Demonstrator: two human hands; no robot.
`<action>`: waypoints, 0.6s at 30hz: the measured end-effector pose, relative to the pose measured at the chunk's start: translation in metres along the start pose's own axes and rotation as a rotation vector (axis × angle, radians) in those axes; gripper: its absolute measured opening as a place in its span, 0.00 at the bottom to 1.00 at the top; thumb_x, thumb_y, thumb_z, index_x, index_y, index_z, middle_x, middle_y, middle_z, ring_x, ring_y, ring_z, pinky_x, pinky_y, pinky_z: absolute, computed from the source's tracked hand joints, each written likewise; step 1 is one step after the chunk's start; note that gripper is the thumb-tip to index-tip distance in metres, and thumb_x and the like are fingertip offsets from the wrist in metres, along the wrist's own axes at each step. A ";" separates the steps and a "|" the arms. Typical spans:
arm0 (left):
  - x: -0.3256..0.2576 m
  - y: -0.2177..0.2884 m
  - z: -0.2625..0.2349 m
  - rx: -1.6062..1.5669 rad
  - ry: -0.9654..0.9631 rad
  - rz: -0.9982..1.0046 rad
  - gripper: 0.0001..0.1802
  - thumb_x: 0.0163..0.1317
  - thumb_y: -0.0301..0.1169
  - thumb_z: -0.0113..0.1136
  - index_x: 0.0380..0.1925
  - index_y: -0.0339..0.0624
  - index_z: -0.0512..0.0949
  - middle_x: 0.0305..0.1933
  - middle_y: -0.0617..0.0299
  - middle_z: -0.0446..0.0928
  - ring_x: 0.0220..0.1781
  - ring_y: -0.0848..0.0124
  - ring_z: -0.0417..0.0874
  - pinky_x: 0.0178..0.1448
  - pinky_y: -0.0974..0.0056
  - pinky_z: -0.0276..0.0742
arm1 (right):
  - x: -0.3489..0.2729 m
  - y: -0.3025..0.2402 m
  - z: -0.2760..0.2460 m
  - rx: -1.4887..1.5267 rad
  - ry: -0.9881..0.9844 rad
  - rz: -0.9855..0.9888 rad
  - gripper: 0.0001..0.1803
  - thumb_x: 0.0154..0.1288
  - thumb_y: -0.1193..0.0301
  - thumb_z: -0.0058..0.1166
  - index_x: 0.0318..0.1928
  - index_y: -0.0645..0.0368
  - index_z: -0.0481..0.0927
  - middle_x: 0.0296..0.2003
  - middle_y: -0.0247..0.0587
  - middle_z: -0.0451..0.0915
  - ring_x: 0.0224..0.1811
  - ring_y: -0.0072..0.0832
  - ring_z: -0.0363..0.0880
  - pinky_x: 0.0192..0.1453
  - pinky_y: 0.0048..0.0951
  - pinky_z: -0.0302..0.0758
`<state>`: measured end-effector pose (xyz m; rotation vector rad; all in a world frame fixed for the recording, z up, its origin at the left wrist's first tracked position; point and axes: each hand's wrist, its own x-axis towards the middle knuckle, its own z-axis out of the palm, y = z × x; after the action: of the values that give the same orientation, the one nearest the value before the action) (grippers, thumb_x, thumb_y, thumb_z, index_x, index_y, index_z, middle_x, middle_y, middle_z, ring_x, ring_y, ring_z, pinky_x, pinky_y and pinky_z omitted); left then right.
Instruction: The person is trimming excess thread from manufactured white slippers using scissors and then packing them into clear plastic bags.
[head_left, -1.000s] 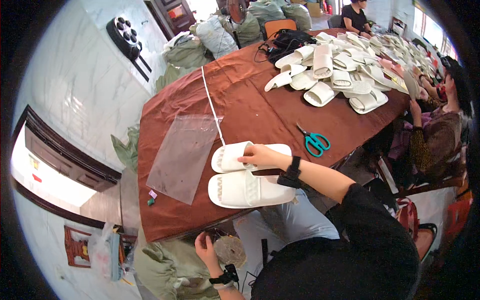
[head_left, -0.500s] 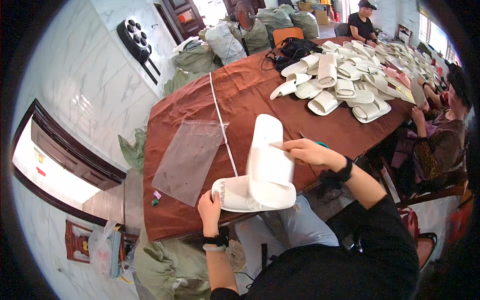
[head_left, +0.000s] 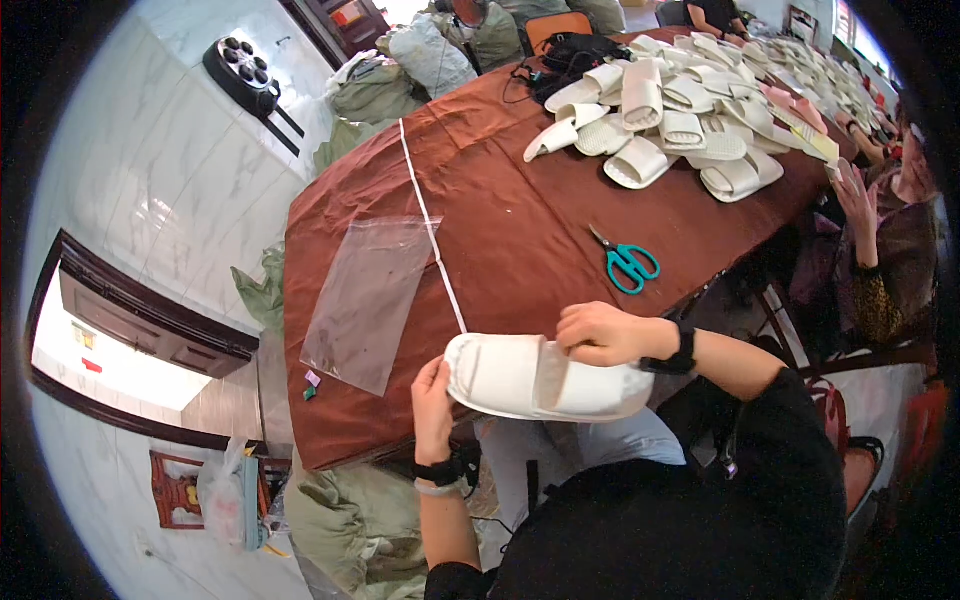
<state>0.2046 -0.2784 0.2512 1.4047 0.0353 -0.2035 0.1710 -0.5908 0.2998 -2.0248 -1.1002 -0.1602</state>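
Note:
A white slipper lies crosswise in front of me at the table's near edge, above my lap. Its toe end is in my left hand, with the thumb on top and the fingers around the side. My right hand is closed, its bent fingertips at the edge of the strap near the middle of the slipper. Whether a second slipper is nested in it, I cannot tell. Beyond my right hand lie scissors with teal handles. A flat clear plastic bag rests to the left of the slipper.
A heap of white slippers covers the far right of the table with the brown cloth. A white strip crosses the cloth. At the right sits a co-worker with a raised hand. Stuffed sacks stand behind the table.
The slipper in my right hand has come down onto the one in my left; only one outline shows now. My right hand moved nearer me, uncovering the scissors. The view has tilted down.

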 end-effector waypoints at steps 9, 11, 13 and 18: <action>-0.043 0.024 0.017 -0.186 -0.065 -0.102 0.16 0.69 0.29 0.45 0.49 0.27 0.72 0.44 0.52 0.79 0.43 0.67 0.82 0.46 0.66 0.79 | 0.000 -0.021 0.013 0.082 0.180 -0.074 0.04 0.43 0.74 0.47 0.18 0.62 0.69 0.17 0.42 0.67 0.24 0.41 0.63 0.29 0.38 0.64; -0.043 0.013 0.013 -0.219 -0.080 -0.113 0.16 0.69 0.28 0.45 0.49 0.27 0.72 0.46 0.51 0.78 0.45 0.66 0.81 0.49 0.65 0.78 | -0.009 -0.033 0.017 0.109 0.174 -0.058 0.04 0.43 0.74 0.47 0.18 0.61 0.69 0.17 0.42 0.67 0.24 0.42 0.64 0.29 0.38 0.65; -0.044 0.005 0.011 -0.257 -0.129 -0.184 0.16 0.69 0.27 0.44 0.50 0.26 0.71 0.49 0.49 0.76 0.50 0.64 0.79 0.57 0.62 0.74 | -0.020 -0.040 0.025 0.138 0.197 -0.037 0.03 0.42 0.75 0.47 0.19 0.61 0.70 0.17 0.42 0.68 0.24 0.41 0.65 0.28 0.39 0.65; -0.057 0.019 0.042 -0.508 -0.218 -0.289 0.28 0.72 0.45 0.36 0.56 0.29 0.65 0.50 0.46 0.75 0.48 0.57 0.79 0.52 0.56 0.76 | -0.039 -0.034 0.026 0.127 0.403 -0.027 0.02 0.45 0.77 0.45 0.21 0.63 0.71 0.19 0.43 0.68 0.24 0.41 0.64 0.28 0.38 0.65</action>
<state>0.1476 -0.3093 0.2854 0.8609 0.1029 -0.5476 0.1151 -0.5877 0.2854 -1.7655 -0.8584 -0.4783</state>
